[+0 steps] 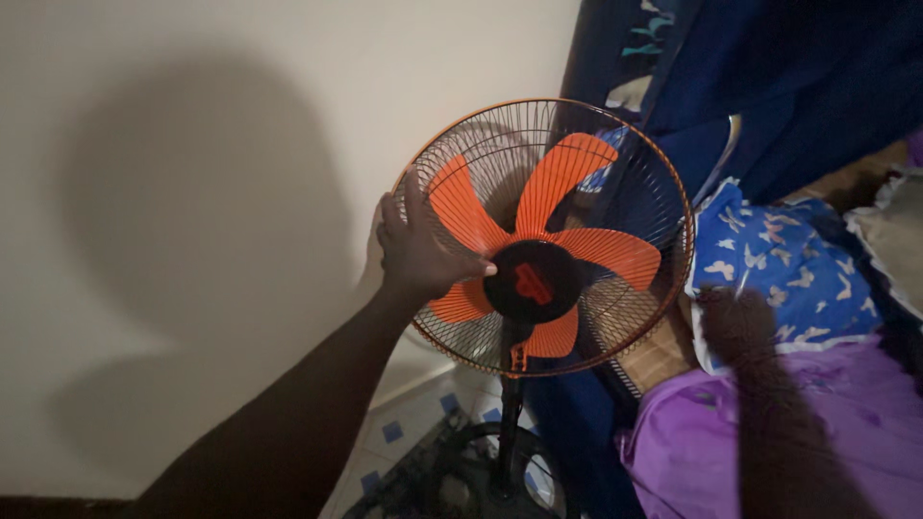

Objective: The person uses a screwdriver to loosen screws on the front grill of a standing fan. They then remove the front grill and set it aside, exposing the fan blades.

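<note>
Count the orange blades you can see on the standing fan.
5 blades on the fan: upper left, top, right, bottom, and lower left, partly hidden by the left hand on the grille.

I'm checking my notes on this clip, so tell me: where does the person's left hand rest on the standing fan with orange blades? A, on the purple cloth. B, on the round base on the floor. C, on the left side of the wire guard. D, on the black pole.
C: the left hand lies on the left side of the round wire guard of the fan with orange blades.
</note>
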